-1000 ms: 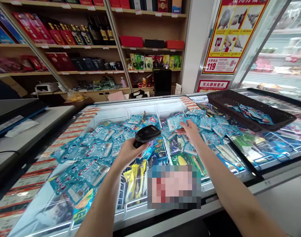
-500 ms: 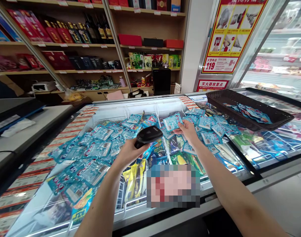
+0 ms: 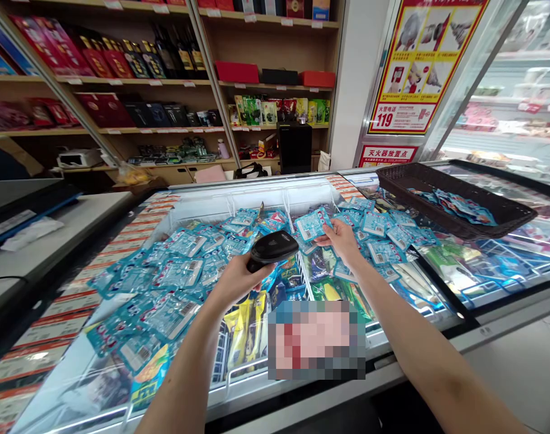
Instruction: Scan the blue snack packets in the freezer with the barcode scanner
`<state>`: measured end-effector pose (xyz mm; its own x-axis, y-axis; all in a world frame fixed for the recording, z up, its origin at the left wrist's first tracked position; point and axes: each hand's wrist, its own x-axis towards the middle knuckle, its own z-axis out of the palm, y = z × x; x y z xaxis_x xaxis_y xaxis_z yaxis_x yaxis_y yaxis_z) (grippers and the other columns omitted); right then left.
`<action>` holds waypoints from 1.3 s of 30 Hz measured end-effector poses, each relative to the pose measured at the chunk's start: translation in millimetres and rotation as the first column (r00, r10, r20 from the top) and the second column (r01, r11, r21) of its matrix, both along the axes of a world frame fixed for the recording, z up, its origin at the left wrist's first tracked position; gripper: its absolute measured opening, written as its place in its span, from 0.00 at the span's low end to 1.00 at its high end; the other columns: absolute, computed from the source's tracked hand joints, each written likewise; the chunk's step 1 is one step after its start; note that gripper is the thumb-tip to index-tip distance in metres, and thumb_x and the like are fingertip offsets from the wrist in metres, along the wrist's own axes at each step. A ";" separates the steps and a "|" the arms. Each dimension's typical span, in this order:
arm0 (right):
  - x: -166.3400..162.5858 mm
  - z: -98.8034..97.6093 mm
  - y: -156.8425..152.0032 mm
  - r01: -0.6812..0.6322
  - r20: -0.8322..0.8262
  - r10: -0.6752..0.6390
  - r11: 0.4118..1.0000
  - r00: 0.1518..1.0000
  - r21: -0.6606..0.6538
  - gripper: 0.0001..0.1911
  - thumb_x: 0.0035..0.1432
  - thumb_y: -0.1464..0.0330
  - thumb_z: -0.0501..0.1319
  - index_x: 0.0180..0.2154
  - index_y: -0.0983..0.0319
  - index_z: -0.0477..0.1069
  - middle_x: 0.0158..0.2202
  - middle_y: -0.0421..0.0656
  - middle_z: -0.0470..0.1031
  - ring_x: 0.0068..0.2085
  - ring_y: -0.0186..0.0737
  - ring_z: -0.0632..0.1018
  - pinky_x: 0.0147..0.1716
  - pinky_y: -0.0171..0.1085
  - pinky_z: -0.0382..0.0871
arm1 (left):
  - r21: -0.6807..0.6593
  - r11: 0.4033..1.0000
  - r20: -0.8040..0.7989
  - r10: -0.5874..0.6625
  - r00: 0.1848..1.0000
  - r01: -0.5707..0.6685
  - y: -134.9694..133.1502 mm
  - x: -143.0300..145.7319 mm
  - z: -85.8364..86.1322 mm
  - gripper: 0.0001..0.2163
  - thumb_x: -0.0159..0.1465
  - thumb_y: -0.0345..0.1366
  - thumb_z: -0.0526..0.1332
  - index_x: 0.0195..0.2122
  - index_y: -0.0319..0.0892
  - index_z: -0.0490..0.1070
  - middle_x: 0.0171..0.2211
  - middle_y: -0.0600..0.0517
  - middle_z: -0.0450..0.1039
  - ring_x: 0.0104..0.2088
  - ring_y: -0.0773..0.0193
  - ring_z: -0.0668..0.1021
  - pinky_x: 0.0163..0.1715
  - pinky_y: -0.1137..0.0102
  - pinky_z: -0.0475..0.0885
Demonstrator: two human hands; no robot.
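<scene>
My left hand (image 3: 237, 279) is wrapped round the handle of a black barcode scanner (image 3: 275, 246), whose head points right, toward my other hand. Between thumb and fingers, my right hand (image 3: 340, 239) pinches the edge of a small blue packet (image 3: 311, 224) with white printing on its face. Both hands are above a glass-topped freezer (image 3: 265, 193). Many similar blue packets (image 3: 179, 274) lie scattered left of the scanner, and another group (image 3: 383, 232) spreads to the right of my right hand. The fingers of my left hand are partly hidden behind the scanner.
A dark woven basket (image 3: 437, 208) with several blue packets stands on the freezer's right side. At the far left is a counter (image 3: 89, 223) with a dark device. Shelves (image 3: 275, 36) of boxes and bottles line the back wall. A pixelated patch covers part of the front.
The blue packet in my right hand has shifted slightly left and tilted a little. The scanner in my left hand has barely moved.
</scene>
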<state>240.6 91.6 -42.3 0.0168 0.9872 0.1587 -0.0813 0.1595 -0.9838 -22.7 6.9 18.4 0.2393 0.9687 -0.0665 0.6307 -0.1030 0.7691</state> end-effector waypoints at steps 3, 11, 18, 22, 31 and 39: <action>-0.1 -1.2 0.8 -0.003 -0.022 0.003 1.000 1.000 0.008 0.17 0.49 0.54 0.61 0.37 0.58 0.64 0.24 0.36 0.66 0.28 0.44 0.79 0.30 0.47 0.78 | 0.002 1.000 -0.014 -0.009 1.000 0.009 -0.5 0.9 1.9 0.17 0.56 0.51 0.58 0.26 0.39 0.68 0.16 0.52 0.71 0.18 0.64 0.74 0.20 0.72 0.65; -0.2 -1.1 1.7 0.019 0.004 -0.019 1.000 1.000 -0.004 0.18 0.49 0.54 0.61 0.37 0.58 0.65 0.24 0.37 0.69 0.29 0.45 0.80 0.30 0.46 0.78 | 0.002 1.000 -0.013 -0.008 1.000 0.008 -1.0 0.6 1.3 0.17 0.56 0.50 0.58 0.25 0.39 0.68 0.16 0.52 0.71 0.18 0.64 0.74 0.20 0.72 0.65; -1.0 4.3 -3.5 0.011 0.006 -0.011 1.000 1.000 0.002 0.18 0.49 0.55 0.61 0.38 0.58 0.64 0.25 0.37 0.67 0.29 0.45 0.80 0.30 0.44 0.78 | 0.001 1.000 0.002 -0.003 1.000 0.003 -1.3 1.4 1.8 0.17 0.56 0.50 0.59 0.25 0.39 0.67 0.16 0.52 0.70 0.18 0.63 0.73 0.20 0.72 0.65; 1.2 7.0 -2.3 0.044 0.029 -0.044 0.999 0.999 -0.007 0.20 0.49 0.53 0.61 0.39 0.58 0.64 0.24 0.37 0.67 0.30 0.47 0.80 0.31 0.46 0.77 | 0.015 1.000 0.041 0.025 0.999 -0.025 -0.9 0.4 -0.8 0.17 0.55 0.50 0.59 0.26 0.40 0.67 0.16 0.52 0.69 0.18 0.63 0.73 0.20 0.72 0.63; 34.7 17.0 -3.1 0.389 0.498 -0.446 0.895 0.744 0.220 0.25 0.60 0.55 0.49 0.52 0.64 0.62 0.26 0.47 0.74 0.31 0.51 0.77 0.37 0.49 0.69 | 0.031 0.995 0.086 0.091 0.992 -0.094 -1.7 0.7 5.1 0.17 0.55 0.50 0.60 0.24 0.39 0.66 0.15 0.53 0.68 0.17 0.66 0.70 0.19 0.73 0.61; 61.3 14.1 -1.7 0.546 0.738 -0.640 0.705 0.216 0.452 0.21 0.62 0.64 0.46 0.52 0.67 0.63 0.40 0.56 0.72 0.47 0.55 0.68 0.43 0.47 0.61 | 0.027 0.993 0.092 0.109 0.990 -0.112 1.0 -3.3 0.9 0.16 0.55 0.50 0.59 0.24 0.40 0.67 0.15 0.53 0.69 0.17 0.66 0.71 0.19 0.73 0.61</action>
<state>301.9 89.9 -28.1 0.4140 0.7341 0.5382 0.8660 -0.1356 -0.4813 -26.0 7.9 19.3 0.1342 0.9908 -0.0178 0.5680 -0.0622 0.8207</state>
